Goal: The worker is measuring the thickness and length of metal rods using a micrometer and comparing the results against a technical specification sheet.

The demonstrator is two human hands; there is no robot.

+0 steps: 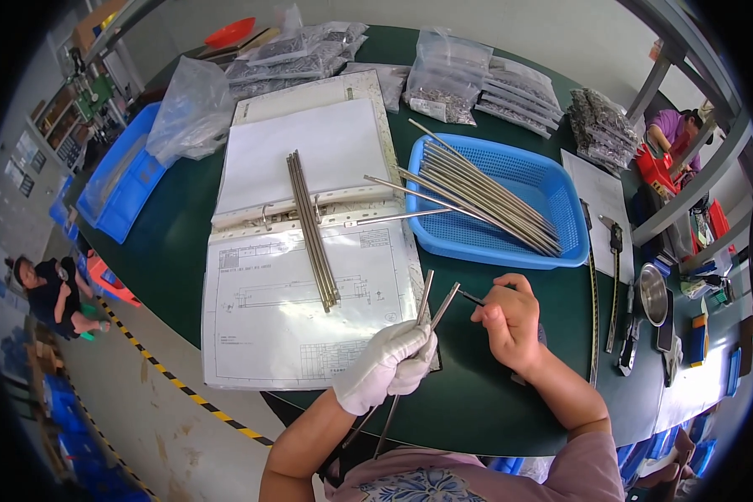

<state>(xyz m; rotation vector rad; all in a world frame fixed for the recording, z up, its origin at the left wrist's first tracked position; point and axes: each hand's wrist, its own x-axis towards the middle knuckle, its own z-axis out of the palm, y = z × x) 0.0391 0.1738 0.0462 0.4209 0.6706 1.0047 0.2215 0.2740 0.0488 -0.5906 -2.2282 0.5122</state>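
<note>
My left hand [386, 368], in a white glove, is closed around two slim metal rods [425, 293]. Their upper ends stick up past the fingers, and their lower ends run down toward my lap. In my bare right hand [512, 325] is a thin dark pen-like tool [470, 298], pinched so that its tip points at the end of one rod; whether it touches cannot be made out. Several loose rods [311, 234] lie across an open ring binder [226, 219] with a technical drawing [297, 322]. More rods [485, 197] rest slanted in a blue basket [573, 201].
Bags of small metal parts [443, 84] line the table's back. A blue bin [121, 197] is at the left. Calipers [615, 243], a tape-like rule [593, 301] and a metal bowl [651, 293] lie at the right. Other people [46, 289] sit farther off on both sides.
</note>
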